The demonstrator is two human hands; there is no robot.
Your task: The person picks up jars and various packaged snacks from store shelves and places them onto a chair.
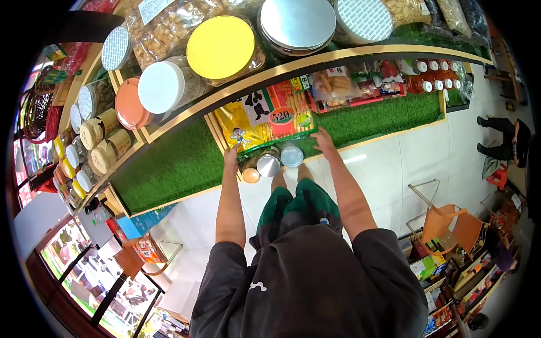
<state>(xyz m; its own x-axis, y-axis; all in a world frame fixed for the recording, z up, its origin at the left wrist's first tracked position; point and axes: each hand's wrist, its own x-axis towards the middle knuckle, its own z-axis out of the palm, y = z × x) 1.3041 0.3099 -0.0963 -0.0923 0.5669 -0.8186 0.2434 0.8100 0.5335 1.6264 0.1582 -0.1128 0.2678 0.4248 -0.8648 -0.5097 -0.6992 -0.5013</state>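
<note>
A large yellow and red snack package (265, 121) marked "520" lies on the green turf of the lower shelf. My left hand (231, 155) is at its near left corner, fingertips against the edge and fingers stretched forward. At the near right corner is my right hand (323, 142), its fingers apart beside the package edge. Neither hand is visibly closed around the package. Just in front of it stand a silver-lidded jar (269, 163), a clear-lidded jar (292, 155) and a jar with an orange-tan lid (251, 175).
Above runs a wooden-edged upper shelf (315, 56) with large jars, including a yellow-lidded one (221, 47). Bagged snacks (335, 84) and red bottles (437, 85) are on the lower shelf at right. Orange chairs (451, 225) stand behind me, and a person (510, 138) is at far right.
</note>
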